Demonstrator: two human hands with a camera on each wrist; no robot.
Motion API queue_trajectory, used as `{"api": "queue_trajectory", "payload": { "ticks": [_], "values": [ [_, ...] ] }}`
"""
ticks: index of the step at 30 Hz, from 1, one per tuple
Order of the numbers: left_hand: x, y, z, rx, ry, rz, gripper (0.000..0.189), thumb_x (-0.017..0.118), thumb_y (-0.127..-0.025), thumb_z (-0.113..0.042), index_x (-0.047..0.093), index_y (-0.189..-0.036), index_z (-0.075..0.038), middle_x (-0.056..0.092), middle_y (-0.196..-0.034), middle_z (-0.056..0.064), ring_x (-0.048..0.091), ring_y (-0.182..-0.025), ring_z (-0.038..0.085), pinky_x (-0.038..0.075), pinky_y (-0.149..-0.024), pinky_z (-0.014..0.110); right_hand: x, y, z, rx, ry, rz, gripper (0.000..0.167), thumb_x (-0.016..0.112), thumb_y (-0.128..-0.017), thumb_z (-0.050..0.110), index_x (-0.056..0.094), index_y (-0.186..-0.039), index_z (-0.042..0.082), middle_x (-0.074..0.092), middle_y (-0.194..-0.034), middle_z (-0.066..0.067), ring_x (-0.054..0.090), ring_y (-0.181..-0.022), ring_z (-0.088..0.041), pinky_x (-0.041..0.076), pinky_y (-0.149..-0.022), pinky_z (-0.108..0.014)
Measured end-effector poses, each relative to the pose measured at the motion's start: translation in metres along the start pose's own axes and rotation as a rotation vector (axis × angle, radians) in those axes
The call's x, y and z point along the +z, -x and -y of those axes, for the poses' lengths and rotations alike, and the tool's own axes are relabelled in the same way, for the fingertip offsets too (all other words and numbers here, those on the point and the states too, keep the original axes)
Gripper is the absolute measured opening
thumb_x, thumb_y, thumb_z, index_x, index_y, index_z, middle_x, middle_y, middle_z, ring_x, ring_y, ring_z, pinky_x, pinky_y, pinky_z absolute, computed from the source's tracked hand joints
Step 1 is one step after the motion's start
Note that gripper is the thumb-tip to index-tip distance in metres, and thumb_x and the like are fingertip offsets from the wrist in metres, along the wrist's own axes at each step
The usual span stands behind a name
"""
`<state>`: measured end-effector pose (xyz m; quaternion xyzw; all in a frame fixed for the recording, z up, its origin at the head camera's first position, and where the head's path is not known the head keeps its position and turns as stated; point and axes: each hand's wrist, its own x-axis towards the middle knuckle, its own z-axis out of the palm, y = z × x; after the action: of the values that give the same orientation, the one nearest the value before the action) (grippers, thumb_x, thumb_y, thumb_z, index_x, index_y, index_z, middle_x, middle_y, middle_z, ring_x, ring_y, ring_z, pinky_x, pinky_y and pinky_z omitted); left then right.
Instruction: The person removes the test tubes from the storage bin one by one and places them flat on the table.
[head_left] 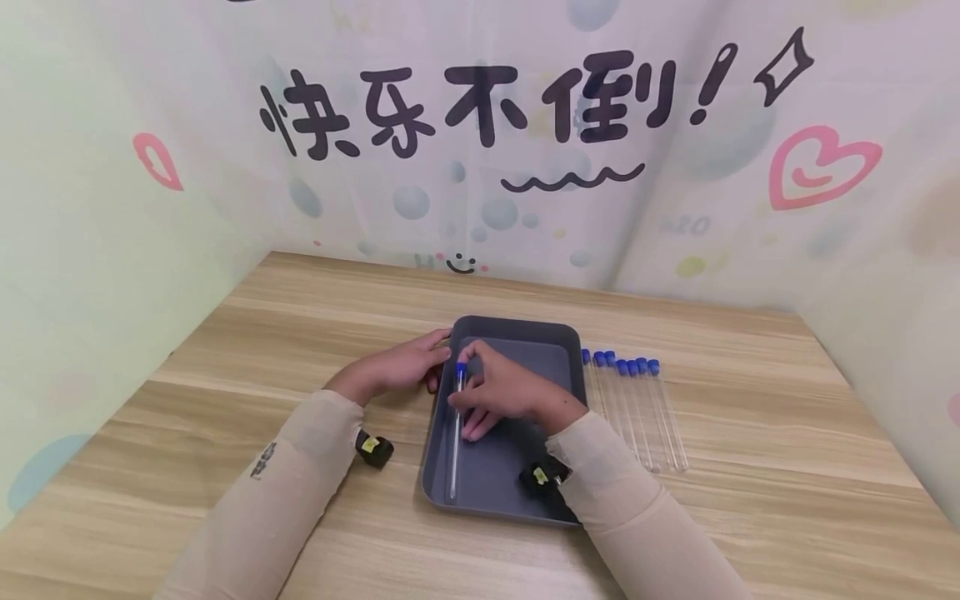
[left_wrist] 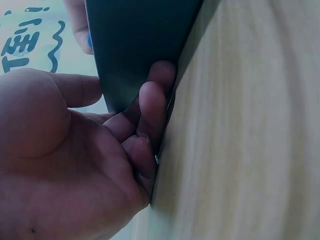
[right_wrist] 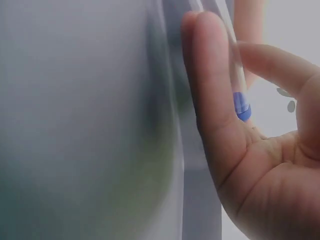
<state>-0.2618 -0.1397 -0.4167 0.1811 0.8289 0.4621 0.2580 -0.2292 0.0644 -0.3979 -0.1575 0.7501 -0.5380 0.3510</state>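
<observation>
My right hand (head_left: 510,387) pinches a clear test tube (head_left: 454,450) with a blue cap (right_wrist: 242,106) between thumb and fingers. It holds the tube lengthwise along the left side of a dark grey tray (head_left: 510,483), cap toward the far end. The tube's lower end overlaps the tray floor near the front left corner. At the tray's left wall, my left hand (head_left: 401,367) grips the far part, its thumb at the rim and its fingers (left_wrist: 152,107) curled against the outer wall, low by the tabletop.
Several more blue-capped test tubes (head_left: 622,367) lie side by side just right of the tray, partly behind my right forearm. A wood-grain table (head_left: 337,525) carries everything. A printed cloth (head_left: 420,200) hangs behind it. Each wrist bears a small black camera (head_left: 375,450).
</observation>
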Motion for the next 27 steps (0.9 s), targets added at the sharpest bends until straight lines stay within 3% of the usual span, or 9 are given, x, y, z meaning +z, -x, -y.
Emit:
{"api": "queue_trajectory", "payload": {
  "ticks": [9,27],
  "values": [
    [0.000,0.001,-0.001,-0.018,-0.014,-0.007,0.054,0.028,-0.110,-0.024,0.013,-0.161,-0.016,0.058,-0.080,0.008,0.058,-0.075,0.019,0.045,-0.082,0.030,-0.001,0.004,0.006,-0.025,-0.013,0.006,0.048,0.062,-0.096,0.004,0.026,-0.128,0.010,0.067,-0.091,-0.017,0.072,-0.060,-0.024,0.061,-0.063,-0.042],
    [0.000,0.000,0.001,0.017,0.002,0.004,0.050,0.028,-0.110,-0.023,0.020,-0.159,-0.018,0.056,-0.082,0.008,0.056,-0.075,0.020,0.046,-0.078,0.030,-0.015,0.021,0.022,-0.105,-0.003,-0.052,0.044,0.059,-0.097,0.007,0.030,-0.131,0.012,0.065,-0.089,-0.015,0.072,-0.061,-0.027,0.060,-0.062,-0.046]
  ]
}}
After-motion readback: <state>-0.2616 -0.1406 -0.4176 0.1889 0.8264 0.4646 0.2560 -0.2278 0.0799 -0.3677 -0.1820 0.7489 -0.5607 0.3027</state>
